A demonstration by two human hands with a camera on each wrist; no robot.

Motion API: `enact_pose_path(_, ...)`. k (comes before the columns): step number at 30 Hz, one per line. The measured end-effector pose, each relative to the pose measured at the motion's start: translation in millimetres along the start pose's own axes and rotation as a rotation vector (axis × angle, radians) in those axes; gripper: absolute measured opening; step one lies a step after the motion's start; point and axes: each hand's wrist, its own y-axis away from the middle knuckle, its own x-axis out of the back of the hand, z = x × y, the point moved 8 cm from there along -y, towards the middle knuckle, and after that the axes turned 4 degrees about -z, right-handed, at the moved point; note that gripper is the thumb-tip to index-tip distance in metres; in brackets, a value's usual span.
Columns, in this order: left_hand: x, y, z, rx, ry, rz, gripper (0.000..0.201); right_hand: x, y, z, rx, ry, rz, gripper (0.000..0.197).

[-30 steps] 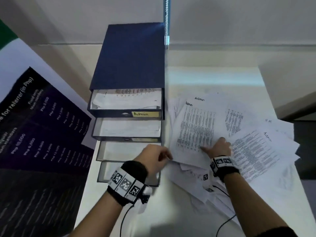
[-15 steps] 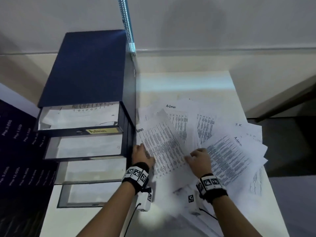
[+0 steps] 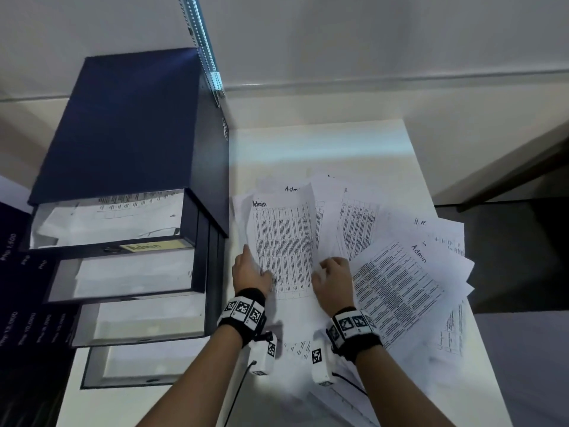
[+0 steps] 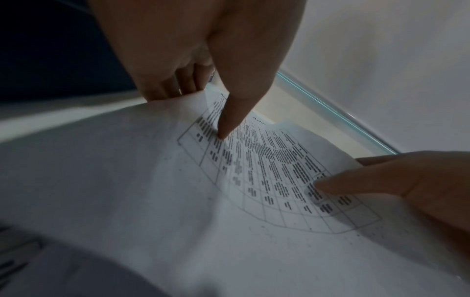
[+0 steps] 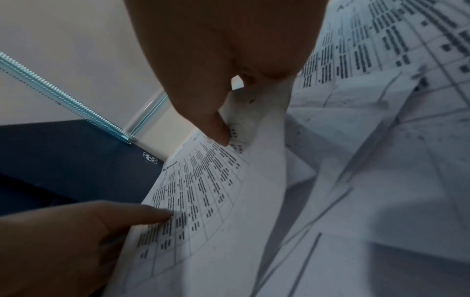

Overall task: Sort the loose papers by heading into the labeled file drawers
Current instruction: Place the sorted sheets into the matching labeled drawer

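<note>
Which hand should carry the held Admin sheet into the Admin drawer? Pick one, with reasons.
Left, probably. The left hand pinches the Admin sheet on the side nearest the Admin drawer; the right hand holds its far edge.

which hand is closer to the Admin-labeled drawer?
Left. The left hand grips the Admin sheet just right of the file cabinet, near the Admin drawer; the right hand pinches the sheet's far edge.

White table (image 3: 323, 149) (papers (image 3: 397, 285), drawer unit (image 3: 123, 134))
</note>
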Motion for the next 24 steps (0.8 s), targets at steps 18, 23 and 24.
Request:
enact_pose_path(18,-4.6,-2.9,-16.6,-0.017,-0.033,0.055,0.079,-35.7,25.4,-23.2,0.246,0.708,-0.215,0.076)
enact_pose_path(23,-3.1,-2.5,-20.1,0.009,-0.012,0.084,0.084,-26.8,28.9,-26.6,0.382,0.632,-0.140,0.051)
enact_pose_path(24,-2.9,-2.9,-19.3,0.001,-0.012,0.075,0.084,-23.6,27.7,-22.6,0.350,0.598,-0.113,0.047)
